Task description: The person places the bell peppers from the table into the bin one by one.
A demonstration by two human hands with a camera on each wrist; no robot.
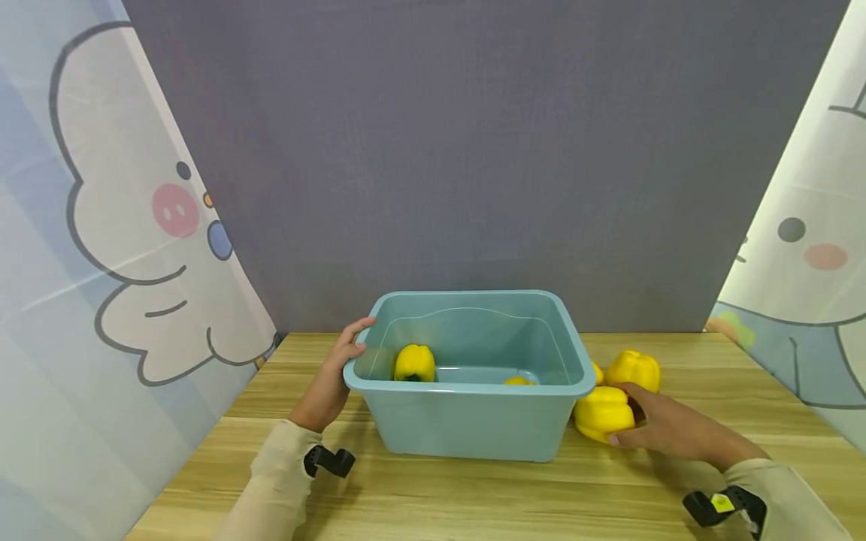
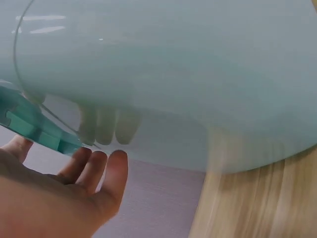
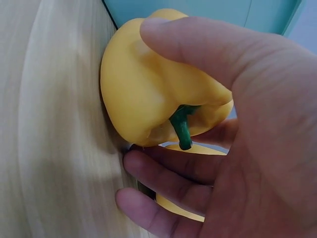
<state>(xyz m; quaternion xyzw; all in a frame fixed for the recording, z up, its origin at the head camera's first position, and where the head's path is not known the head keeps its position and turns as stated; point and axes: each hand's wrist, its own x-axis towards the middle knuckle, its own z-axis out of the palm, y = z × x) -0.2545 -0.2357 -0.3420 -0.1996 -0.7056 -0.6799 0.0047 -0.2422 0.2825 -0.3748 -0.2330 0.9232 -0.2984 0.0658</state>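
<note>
A light blue plastic bin (image 1: 467,424) stands on the table. My left hand (image 1: 334,376) touches its left side at the rim; in the left wrist view, the left fingertips (image 2: 116,163) rest against the outer wall. Just right of the bin, my right hand (image 1: 666,424) holds a yellow bell pepper (image 1: 602,413). Seen from the right wrist, the thumb lies across this pepper (image 3: 143,84), its green stem toward the palm, with fingers on the far side. Inside the bin are one yellow bell pepper (image 1: 414,362) at the left and part of another (image 1: 519,381), mostly hidden by the front wall.
Behind the held pepper sits another yellow bell pepper (image 1: 634,370). A further yellow piece (image 1: 598,373) shows partly behind the bin's right edge. A grey panel (image 1: 473,165) rises at the back of the wooden table (image 1: 460,500), with printed curtains (image 1: 122,225) at the sides.
</note>
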